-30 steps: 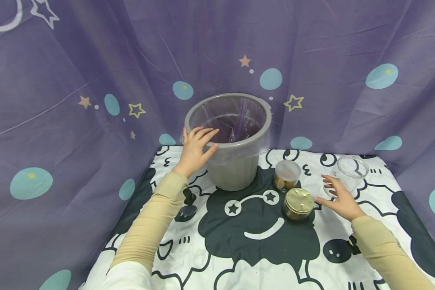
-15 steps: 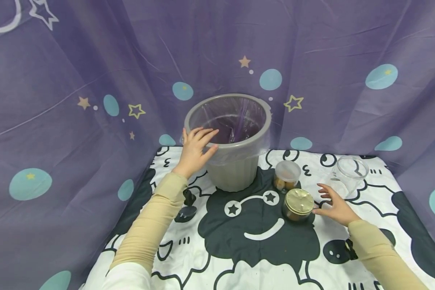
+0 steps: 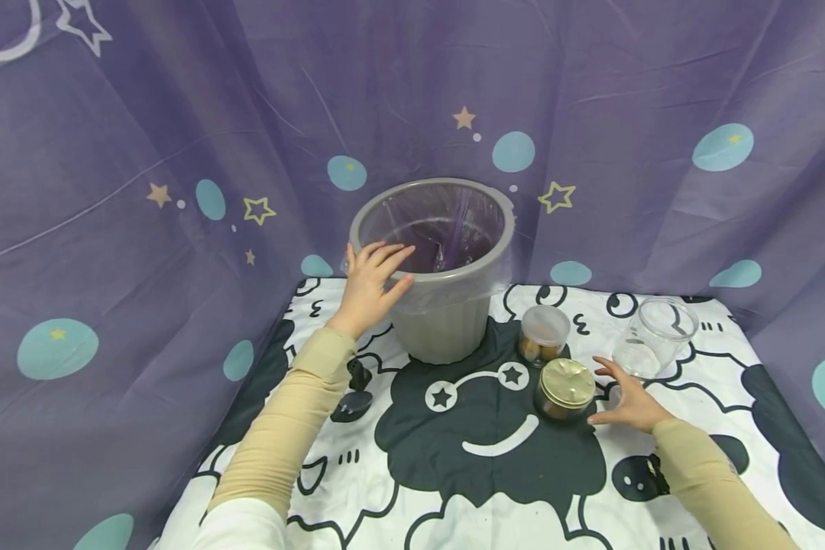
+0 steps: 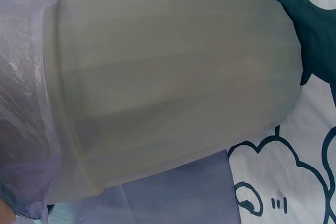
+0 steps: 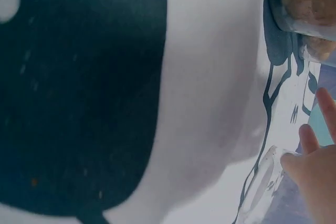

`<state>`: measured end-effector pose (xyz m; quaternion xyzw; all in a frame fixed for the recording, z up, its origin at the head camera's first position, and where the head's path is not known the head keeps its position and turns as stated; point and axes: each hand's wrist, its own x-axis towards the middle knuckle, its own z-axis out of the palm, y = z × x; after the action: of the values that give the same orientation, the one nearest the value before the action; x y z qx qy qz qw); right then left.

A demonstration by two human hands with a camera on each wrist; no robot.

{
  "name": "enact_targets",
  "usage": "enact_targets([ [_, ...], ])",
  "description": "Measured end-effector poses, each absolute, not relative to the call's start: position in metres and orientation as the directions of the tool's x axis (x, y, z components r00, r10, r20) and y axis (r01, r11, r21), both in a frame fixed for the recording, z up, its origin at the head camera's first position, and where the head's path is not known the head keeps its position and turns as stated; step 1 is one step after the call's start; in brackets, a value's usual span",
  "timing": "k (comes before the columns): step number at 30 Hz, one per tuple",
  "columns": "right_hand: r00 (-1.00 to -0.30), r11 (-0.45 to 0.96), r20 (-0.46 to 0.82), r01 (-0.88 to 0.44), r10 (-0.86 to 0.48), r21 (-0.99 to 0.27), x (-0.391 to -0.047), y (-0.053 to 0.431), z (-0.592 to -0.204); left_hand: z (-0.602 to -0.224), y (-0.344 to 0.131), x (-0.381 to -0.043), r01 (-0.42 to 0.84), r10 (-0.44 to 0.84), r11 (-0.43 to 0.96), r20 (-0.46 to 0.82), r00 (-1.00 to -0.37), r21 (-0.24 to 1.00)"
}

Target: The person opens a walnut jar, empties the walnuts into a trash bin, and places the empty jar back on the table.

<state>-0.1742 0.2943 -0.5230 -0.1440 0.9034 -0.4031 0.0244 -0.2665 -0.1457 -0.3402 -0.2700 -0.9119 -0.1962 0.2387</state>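
In the head view, a grey waste bin stands upright, lined with a clear plastic bag. My left hand rests on its near-left rim, fingers fairly straight and spread over the edge. The left wrist view is filled by the bin's side, with a bit of that hand at the lower left corner. My right hand sits just right of a jar with a gold lid, thumb and fingers parted, nothing between them. Brown contents show in that jar in the right wrist view.
Behind the gold-lidded jar is a smaller jar with a translucent lid and yellow-brown contents. A clear, lidless jar stands behind my right hand. A patterned cloth covers the table; a purple curtain hangs around it.
My right hand has moved left and toward me, away from the clear jar and lower beside the gold-lidded jar. The left hand and the bin have stayed put.
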Motion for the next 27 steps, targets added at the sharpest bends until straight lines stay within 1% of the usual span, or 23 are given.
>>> enact_targets([
  [4, -0.957, 0.625, 0.088, -0.248, -0.275, -0.740, -0.174, 0.292, -0.527, -0.341, -0.146, -0.266, 0.583, 0.399, 0.778, 0.532, -0.747, 0.236],
  [7, -0.959, 0.634, 0.074, -0.237, -0.273, -0.737, -0.174, 0.290, -0.529, -0.341, -0.146, -0.266, 0.581, 0.398, 0.778, 0.527, -0.751, 0.240],
  [11, -0.960, 0.659, 0.045, -0.224, -0.277, -0.718, -0.176, 0.288, -0.533, -0.341, -0.146, -0.267, 0.586, 0.397, 0.776, 0.540, -0.742, 0.234],
  [18, -0.963, 0.669, 0.034, -0.210, -0.266, -0.713, -0.178, 0.279, -0.543, -0.342, -0.146, -0.267, 0.591, 0.400, 0.771, 0.542, -0.739, 0.238],
  [25, -0.965, 0.665, 0.037, -0.207, -0.260, -0.718, -0.177, 0.272, -0.543, -0.342, -0.146, -0.268, 0.595, 0.395, 0.767, 0.555, -0.732, 0.240],
  [27, -0.969, 0.676, 0.014, -0.183, -0.248, -0.714, -0.177, 0.271, -0.543, -0.342, -0.146, -0.269, 0.597, 0.395, 0.766, 0.558, -0.730, 0.239],
])
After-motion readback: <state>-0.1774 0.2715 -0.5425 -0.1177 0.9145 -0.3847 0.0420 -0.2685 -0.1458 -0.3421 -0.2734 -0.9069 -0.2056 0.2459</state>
